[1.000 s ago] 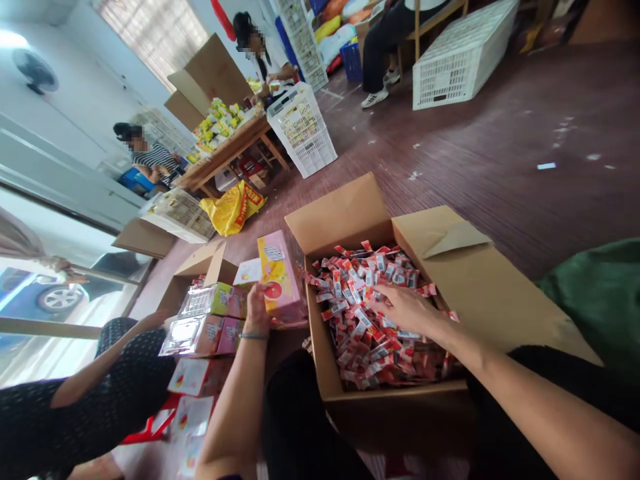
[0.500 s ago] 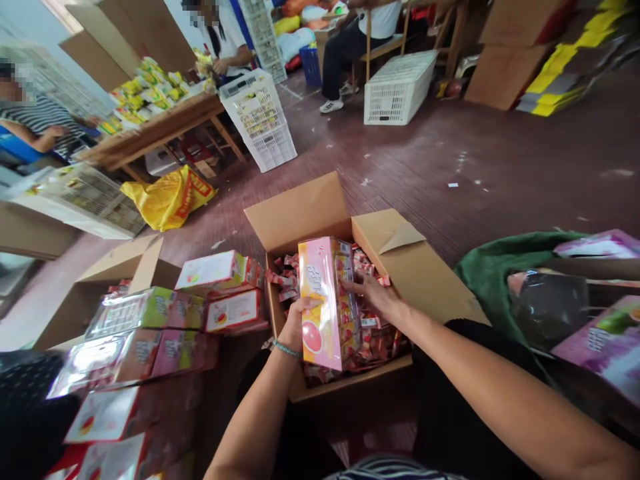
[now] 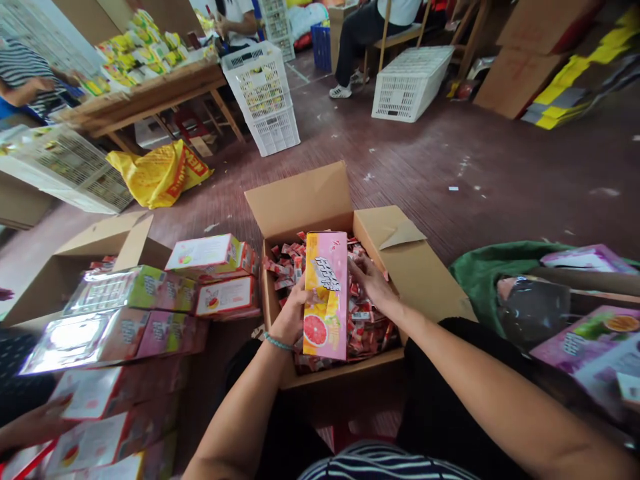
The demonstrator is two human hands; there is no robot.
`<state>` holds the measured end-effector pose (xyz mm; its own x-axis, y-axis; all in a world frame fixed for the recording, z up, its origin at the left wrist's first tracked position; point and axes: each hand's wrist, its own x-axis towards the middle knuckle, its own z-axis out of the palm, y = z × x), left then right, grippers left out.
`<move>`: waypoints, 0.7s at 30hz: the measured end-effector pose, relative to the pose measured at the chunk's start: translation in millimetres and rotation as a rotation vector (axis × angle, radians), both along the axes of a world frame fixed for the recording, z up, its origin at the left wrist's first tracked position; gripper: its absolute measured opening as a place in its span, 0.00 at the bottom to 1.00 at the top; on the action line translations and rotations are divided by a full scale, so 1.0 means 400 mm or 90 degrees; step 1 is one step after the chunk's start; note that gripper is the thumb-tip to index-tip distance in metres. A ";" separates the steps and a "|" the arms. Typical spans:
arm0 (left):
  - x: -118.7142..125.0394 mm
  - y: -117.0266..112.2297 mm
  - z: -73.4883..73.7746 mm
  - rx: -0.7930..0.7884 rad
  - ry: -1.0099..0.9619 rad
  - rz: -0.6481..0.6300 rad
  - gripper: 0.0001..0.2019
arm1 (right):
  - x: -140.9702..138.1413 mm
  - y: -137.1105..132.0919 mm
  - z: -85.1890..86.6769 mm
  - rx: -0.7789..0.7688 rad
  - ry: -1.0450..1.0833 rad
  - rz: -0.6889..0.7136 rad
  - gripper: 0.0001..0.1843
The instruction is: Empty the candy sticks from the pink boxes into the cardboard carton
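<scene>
A pink and orange printed carton [image 3: 326, 297] with a grapefruit picture is held upright over the open cardboard box, its front turned to me. My left hand [image 3: 293, 317], with a beaded bracelet at the wrist, grips its left side, thumb across the front. At its right edge is my right hand [image 3: 374, 285], fingers curled against the side; the fingertips are partly hidden. Below both hands, the cardboard box [image 3: 345, 373] holds many small red-wrapped sachets [image 3: 367, 323]. Its flaps stand open at the back and right.
Stacked printed cartons [image 3: 165, 333] and another open cardboard box [image 3: 55, 267] stand at left, where another person's hand [image 3: 43, 423] touches a carton. A green sack [image 3: 470, 273] with flat printed cartons lies at right. White crates [image 3: 273, 127], a wooden table [image 3: 150, 93] and seated people are beyond.
The printed carton has turned so its front faces me, hiding the side that showed sachets. Both hands stay on it. Another person's hand has appeared at lower left. The view has shifted slightly.
</scene>
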<state>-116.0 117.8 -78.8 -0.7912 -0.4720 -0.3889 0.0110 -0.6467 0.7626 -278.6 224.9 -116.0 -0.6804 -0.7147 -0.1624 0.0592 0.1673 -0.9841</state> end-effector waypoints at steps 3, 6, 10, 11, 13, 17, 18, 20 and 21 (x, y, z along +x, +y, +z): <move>-0.010 -0.009 -0.010 -0.068 -0.042 0.018 0.55 | 0.008 0.016 0.028 -0.049 0.368 -0.086 0.24; -0.013 -0.019 -0.024 -0.106 -0.104 0.045 0.59 | 0.032 0.032 0.044 -0.127 0.642 0.021 0.15; -0.008 -0.029 -0.038 -0.136 -0.154 0.089 0.59 | 0.066 0.041 0.041 -0.093 0.855 0.251 0.13; -0.006 -0.031 -0.041 -0.154 -0.167 0.090 0.58 | 0.071 0.041 0.039 -0.060 0.874 0.301 0.14; -0.002 -0.034 -0.045 -0.202 -0.198 0.085 0.55 | 0.080 0.038 0.038 0.010 0.878 0.386 0.18; 0.000 -0.041 -0.052 -0.245 -0.224 0.061 0.49 | 0.092 0.031 0.041 0.074 0.838 0.503 0.18; 0.000 -0.045 -0.053 -0.230 -0.211 0.054 0.48 | 0.093 0.031 0.044 0.073 0.827 0.520 0.16; 0.004 -0.057 -0.056 -0.168 -0.172 0.039 0.43 | 0.088 0.037 0.053 0.042 0.800 0.530 0.16; 0.007 -0.065 -0.058 -0.121 -0.155 0.025 0.39 | 0.081 0.043 0.058 0.016 0.787 0.519 0.17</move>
<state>-113.0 91.9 -102.1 -0.6653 -0.5824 -0.4671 -0.1654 -0.4951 0.8529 -246.0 242.2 -92.6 0.1851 -0.9642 0.1896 -0.9106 -0.2409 -0.3357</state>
